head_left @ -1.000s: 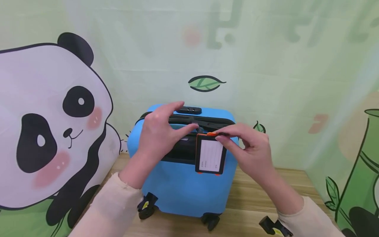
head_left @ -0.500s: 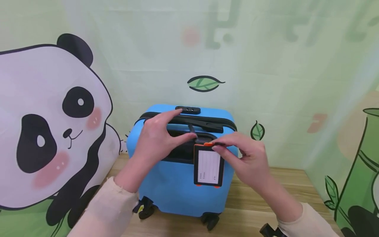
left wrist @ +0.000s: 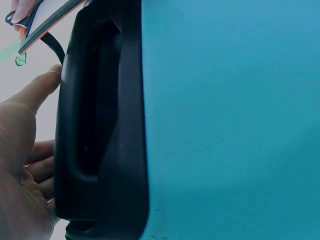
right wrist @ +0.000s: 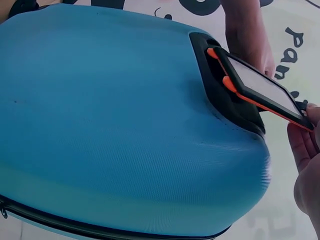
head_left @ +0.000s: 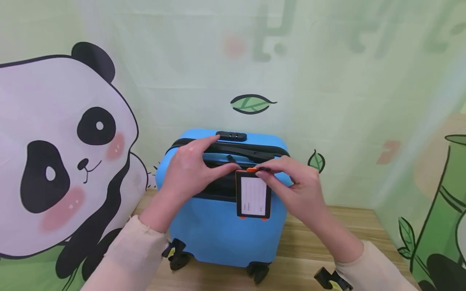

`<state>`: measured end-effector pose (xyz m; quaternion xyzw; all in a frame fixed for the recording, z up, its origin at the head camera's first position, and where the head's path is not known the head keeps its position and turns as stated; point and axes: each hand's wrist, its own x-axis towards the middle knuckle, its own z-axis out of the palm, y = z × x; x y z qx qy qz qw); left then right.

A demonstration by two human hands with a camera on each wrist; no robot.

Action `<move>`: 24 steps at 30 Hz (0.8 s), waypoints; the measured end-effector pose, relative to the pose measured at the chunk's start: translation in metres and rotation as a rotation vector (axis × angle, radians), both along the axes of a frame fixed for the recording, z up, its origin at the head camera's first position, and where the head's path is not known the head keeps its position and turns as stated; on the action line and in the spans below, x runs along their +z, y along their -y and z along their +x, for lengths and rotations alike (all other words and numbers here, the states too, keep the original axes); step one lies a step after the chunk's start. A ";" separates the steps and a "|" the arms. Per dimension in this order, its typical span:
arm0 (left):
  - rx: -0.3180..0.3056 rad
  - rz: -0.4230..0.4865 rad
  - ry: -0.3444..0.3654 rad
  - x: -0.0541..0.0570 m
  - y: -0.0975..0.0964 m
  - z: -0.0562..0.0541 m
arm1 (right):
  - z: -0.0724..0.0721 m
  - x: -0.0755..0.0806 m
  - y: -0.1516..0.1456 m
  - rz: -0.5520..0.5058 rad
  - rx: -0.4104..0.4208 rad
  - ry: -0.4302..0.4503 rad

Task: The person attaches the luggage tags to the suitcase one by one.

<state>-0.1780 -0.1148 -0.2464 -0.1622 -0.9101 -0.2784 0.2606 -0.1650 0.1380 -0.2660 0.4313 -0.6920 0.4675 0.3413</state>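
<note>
A blue hard-shell suitcase (head_left: 225, 232) stands upright before me. At its upper front is a black handle recess (left wrist: 132, 150). My right hand (head_left: 300, 188) pinches the top corner of a luggage tag (head_left: 253, 196), black with orange trim and a white lined card. The tag hangs in front of the suitcase; the right wrist view shows it at a slant beside the handle. A black strap (left wrist: 54, 46) runs from the tag towards the handle. My left hand (head_left: 187, 169) is spread over the handle, thumb tip right at the strap, fingers stretched out above.
The suitcase stands on a wood-grain surface (head_left: 309, 250), with black wheels (head_left: 259, 271) below. A black combination lock (head_left: 231, 136) sits on top. Behind hangs a pale green cloth (head_left: 182, 81) printed with a panda and leaves.
The tag first dropped lower in front of the suitcase, then rose a little and shifted left with my right hand. My left hand moved slightly left, its thumb staying near the strap.
</note>
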 end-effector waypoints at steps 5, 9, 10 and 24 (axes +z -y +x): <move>0.012 -0.006 0.018 -0.003 0.004 -0.004 | -0.009 0.002 0.008 0.049 -0.005 -0.055; 0.018 -0.011 0.015 -0.004 0.005 -0.006 | -0.016 0.000 0.014 0.091 -0.049 -0.112; 0.017 -0.012 0.013 -0.004 0.005 -0.006 | -0.017 0.000 0.015 0.101 -0.057 -0.128; 0.026 -0.034 0.031 -0.001 0.003 -0.008 | -0.028 -0.004 0.020 0.177 -0.091 -0.315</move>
